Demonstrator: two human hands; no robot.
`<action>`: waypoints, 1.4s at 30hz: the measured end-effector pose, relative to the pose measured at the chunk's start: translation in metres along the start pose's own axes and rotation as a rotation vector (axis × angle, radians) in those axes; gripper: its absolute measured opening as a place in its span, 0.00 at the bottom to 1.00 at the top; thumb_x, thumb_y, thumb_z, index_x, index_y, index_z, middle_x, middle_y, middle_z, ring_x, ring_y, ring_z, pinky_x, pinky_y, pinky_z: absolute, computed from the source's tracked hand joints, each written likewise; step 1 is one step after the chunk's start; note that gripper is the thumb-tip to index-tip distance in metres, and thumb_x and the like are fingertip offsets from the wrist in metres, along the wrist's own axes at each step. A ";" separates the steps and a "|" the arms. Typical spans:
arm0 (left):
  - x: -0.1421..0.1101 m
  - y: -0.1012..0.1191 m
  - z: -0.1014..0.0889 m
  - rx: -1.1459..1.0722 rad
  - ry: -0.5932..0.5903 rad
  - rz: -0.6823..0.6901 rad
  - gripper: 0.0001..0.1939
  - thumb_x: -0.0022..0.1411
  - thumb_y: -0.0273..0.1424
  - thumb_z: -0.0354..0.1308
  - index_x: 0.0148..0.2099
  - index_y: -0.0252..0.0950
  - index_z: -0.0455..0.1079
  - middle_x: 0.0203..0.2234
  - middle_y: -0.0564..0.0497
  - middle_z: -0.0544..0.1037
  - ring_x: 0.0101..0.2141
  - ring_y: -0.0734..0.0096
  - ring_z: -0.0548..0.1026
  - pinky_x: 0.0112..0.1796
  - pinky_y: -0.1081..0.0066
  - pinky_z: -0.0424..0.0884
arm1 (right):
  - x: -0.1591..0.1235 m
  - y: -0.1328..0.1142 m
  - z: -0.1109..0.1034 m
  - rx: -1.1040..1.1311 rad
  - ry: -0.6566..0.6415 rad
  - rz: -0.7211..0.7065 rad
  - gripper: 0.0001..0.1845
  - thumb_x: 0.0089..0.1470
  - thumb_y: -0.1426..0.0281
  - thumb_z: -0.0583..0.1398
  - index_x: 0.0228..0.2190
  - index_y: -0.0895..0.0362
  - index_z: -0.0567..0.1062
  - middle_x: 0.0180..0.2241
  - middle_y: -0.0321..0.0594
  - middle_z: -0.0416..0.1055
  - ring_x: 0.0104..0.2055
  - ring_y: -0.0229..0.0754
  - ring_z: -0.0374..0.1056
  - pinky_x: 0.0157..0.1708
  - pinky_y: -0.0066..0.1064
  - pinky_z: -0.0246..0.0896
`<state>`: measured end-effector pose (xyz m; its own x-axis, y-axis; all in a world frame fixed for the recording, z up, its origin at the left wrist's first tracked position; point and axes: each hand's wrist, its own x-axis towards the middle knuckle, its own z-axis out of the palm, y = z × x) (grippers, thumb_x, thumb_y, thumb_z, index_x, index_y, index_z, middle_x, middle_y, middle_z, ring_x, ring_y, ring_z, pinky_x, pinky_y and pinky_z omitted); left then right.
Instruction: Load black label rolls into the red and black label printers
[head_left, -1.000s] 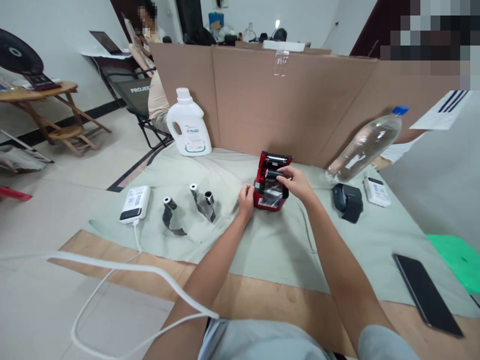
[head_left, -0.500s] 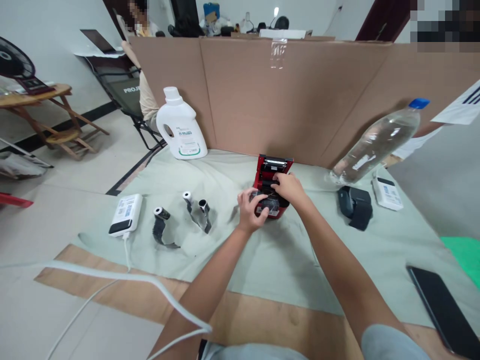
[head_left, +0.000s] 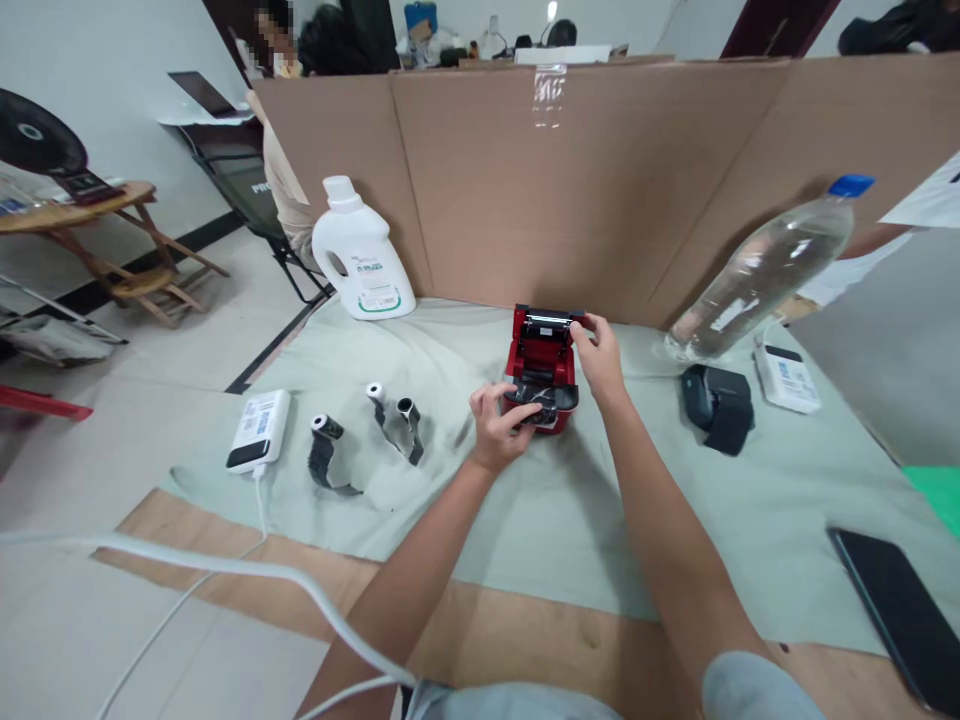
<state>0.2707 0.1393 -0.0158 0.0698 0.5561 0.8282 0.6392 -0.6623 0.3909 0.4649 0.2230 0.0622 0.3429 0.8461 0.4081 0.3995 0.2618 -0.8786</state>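
A small red and black printer (head_left: 541, 362) stands on the cloth in front of me with its lid (head_left: 549, 324) raised, showing a red inner bay. My left hand (head_left: 497, 428) grips the printer's front left side, thumb and fingers over the black front part. At the lid's right edge, my right hand (head_left: 600, 357) pinches it between thumb and fingers. What lies under the left fingers is partly hidden. Left of the printer are a small roll with a dark strip (head_left: 326, 440) and a pair of rolls joined by a dark strip (head_left: 409, 425).
A cardboard screen (head_left: 480, 190) rises behind the cloth. In front of it stand a white jug (head_left: 365, 255) and a leaning water bottle (head_left: 765, 275). To the right are a black strapped device (head_left: 716, 408), a white power bank (head_left: 787, 378) and a phone (head_left: 896, 610). Another power bank (head_left: 259, 430) with cable lies left.
My right hand has moved from inside the printer up to the right edge of its raised lid. The left hand stays on the front. My view has shifted slightly.
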 end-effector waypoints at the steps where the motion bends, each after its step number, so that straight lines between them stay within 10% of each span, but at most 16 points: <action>1: 0.000 0.001 -0.001 0.000 0.018 0.030 0.08 0.59 0.32 0.64 0.40 0.46 0.84 0.48 0.43 0.71 0.50 0.55 0.69 0.54 0.55 0.64 | 0.001 0.004 0.001 0.072 -0.013 -0.002 0.25 0.56 0.48 0.59 0.45 0.54 0.73 0.49 0.47 0.76 0.50 0.48 0.71 0.49 0.40 0.65; 8: -0.004 0.004 -0.007 0.010 -0.014 0.029 0.09 0.57 0.32 0.64 0.40 0.45 0.83 0.47 0.43 0.71 0.49 0.54 0.70 0.54 0.54 0.66 | -0.045 0.022 -0.006 0.159 -0.076 0.180 0.17 0.45 0.58 0.63 0.37 0.50 0.71 0.48 0.39 0.67 0.48 0.46 0.65 0.52 0.42 0.64; 14: -0.002 0.003 -0.002 -0.056 -0.039 -0.046 0.24 0.57 0.35 0.60 0.56 0.38 0.74 0.52 0.39 0.71 0.53 0.51 0.70 0.55 0.52 0.66 | -0.061 0.025 -0.001 0.439 -0.158 0.446 0.42 0.38 0.64 0.63 0.58 0.44 0.63 0.56 0.41 0.63 0.54 0.48 0.65 0.54 0.41 0.66; 21: 0.004 -0.003 0.000 -0.138 -0.005 -0.137 0.33 0.65 0.42 0.53 0.67 0.33 0.59 0.58 0.34 0.70 0.59 0.48 0.68 0.60 0.50 0.62 | -0.063 0.020 -0.004 0.445 -0.183 0.437 0.45 0.41 0.65 0.64 0.61 0.42 0.61 0.58 0.40 0.63 0.58 0.48 0.65 0.57 0.42 0.65; 42: 0.012 -0.009 0.000 -0.127 -0.096 -0.168 0.32 0.69 0.51 0.49 0.66 0.36 0.63 0.54 0.37 0.76 0.53 0.50 0.72 0.56 0.53 0.66 | -0.069 0.024 -0.002 0.529 -0.157 0.562 0.35 0.41 0.63 0.63 0.55 0.48 0.71 0.50 0.36 0.75 0.49 0.47 0.71 0.45 0.37 0.69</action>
<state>0.2656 0.1519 -0.0098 0.0471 0.7055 0.7071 0.5471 -0.6105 0.5727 0.4524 0.1704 0.0133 0.2341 0.9625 -0.1371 -0.2695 -0.0712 -0.9604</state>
